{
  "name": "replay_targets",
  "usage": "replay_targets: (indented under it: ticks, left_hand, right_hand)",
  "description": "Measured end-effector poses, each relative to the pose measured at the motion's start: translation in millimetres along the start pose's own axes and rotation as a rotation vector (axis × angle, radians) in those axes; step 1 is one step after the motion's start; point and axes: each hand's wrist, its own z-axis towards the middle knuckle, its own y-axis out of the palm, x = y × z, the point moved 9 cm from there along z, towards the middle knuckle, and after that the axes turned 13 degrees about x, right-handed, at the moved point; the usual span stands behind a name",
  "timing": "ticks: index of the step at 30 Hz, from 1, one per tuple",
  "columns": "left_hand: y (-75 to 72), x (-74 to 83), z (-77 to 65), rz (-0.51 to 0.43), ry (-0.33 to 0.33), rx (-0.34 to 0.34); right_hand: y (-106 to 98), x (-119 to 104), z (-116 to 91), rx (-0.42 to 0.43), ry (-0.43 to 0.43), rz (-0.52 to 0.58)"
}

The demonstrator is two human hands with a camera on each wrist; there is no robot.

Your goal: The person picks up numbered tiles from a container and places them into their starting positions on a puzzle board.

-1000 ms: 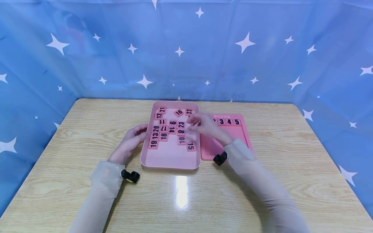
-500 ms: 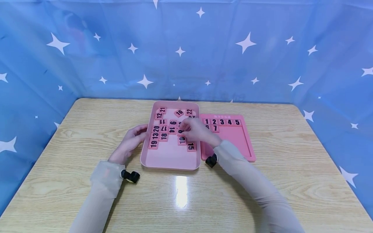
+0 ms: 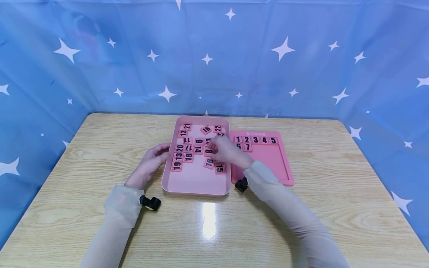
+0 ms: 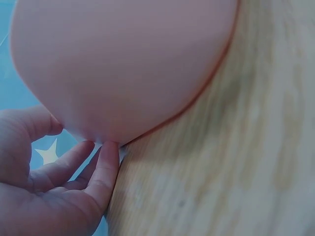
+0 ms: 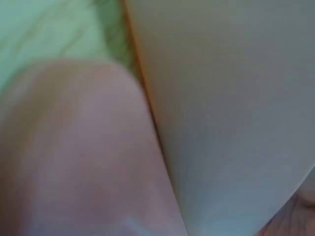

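My left hand (image 3: pixel 151 163) rests at the left side of a shallow pink tray (image 3: pixel 196 188); in the left wrist view its fingertips (image 4: pixel 109 150) touch the tray's outer wall. My right hand (image 3: pixel 229 150) reaches over the tray's right edge. Its thumb and forefinger pinch the number 8 tile (image 3: pixel 208 151). Just below it the number 10 tile (image 3: pixel 209 163) lies tilted, and the number 23 tile (image 3: pixel 208 141) is partly hidden by the fingers. In the right wrist view the tray's wall fills much of the picture, with a bit of the hand at lower right.
A pink frame board (image 3: pixel 268 163) stands right of the tray, partly under my right forearm. Tiles 1 to 5 (image 3: pixel 256 140) line its top row, with 6 and 7 (image 3: pixel 247 147) below. Several other number tiles (image 3: pixel 188 148) lie in the tray. A starry blue curtain (image 3: pixel 214 74) hangs behind.
My right hand has moved left from the tray's right part onto the number 8 tile. The 10 tile has turned askew and 23 has tilted slightly. My left hand has stayed put.
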Motion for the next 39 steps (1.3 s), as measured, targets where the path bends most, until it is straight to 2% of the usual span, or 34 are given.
replay_targets:
  ticks: [5,10,13,19,24,30,39]
  left_hand:
    - [0.3,0.6,0.2,0.006,0.003,0.002]
    - [0.7,-0.5,-0.3,0.016,-0.004,-0.003]
    - [0.9,-1.0,-0.4,0.017,-0.013,-0.004]
    - [0.6,-0.7,-1.2,0.022,-0.008,-0.002]
    - [0.3,-0.6,-0.9,0.024,-0.002,-0.003]
    - [-0.5,-0.4,-0.3,0.033,-0.005,0.012]
    - [0.3,-1.1,-0.4,0.029,-0.004,0.015]
  right_hand:
    - [-1,-1,0,0.004,-0.007,-0.004]
    - [-7,3,-3,0.017,0.049,0.091]
    - [-18,6,-8,0.03,0.085,0.163]
    - [-53,8,-20,0.082,0.025,0.208]
    - [-76,24,-34,0.136,0.033,0.174]
    - [-93,44,-53,0.163,0.041,0.162]
    - [-102,74,-74,0.176,0.033,0.172]
